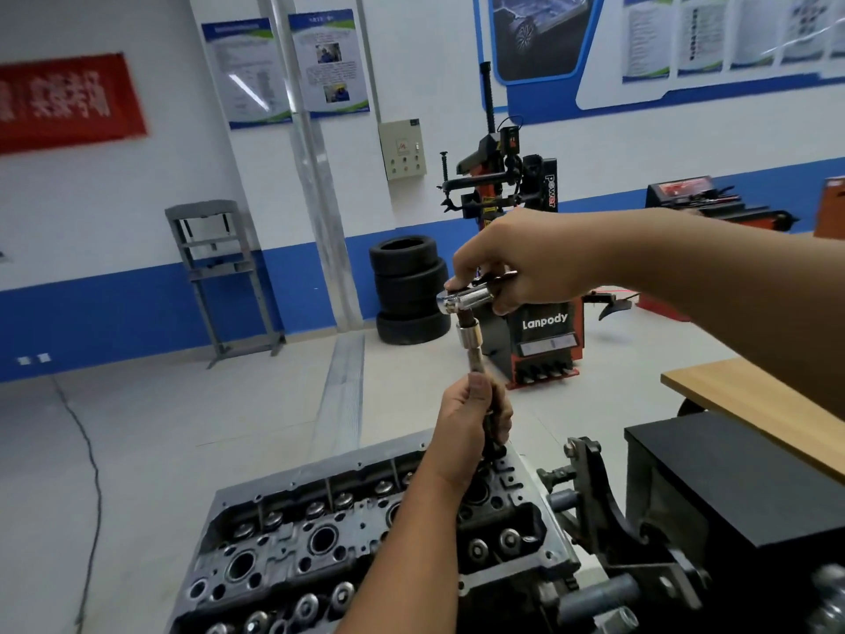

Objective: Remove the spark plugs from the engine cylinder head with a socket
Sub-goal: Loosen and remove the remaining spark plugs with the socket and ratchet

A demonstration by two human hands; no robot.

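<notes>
Near the bottom of the view, the engine cylinder head (366, 537) sat bolted to a dark stand (612, 533), its top face turned up and its row of round plug wells and valve springs exposed. At the head's far right end, a long socket extension (475, 359) rose upright out of a well. The left hand (471, 418) was wrapped around the lower part of that shaft, fingers curled about it and the thumb lying up along its near side, just above the head's surface. Above it, the right hand (512, 267) gripped the chrome ratchet (466, 299) that was seated on the extension's top end; the fingers were curled down over the ratchet's handle, with the index finger resting on the ratchet head. The socket itself and any spark plug were hidden down in the well, so I could not tell whether a plug was held.

Far behind the hands, a red and black tyre changer (535, 286) marked "Lanpody" stood on the grey floor, with a stack of tyres (409, 290) just to its left. A grey metal frame (219, 276) stood against the blue and white wall further left. To the right, a black box (731, 487) sat near the stand, beside a wooden surface (754, 395).
</notes>
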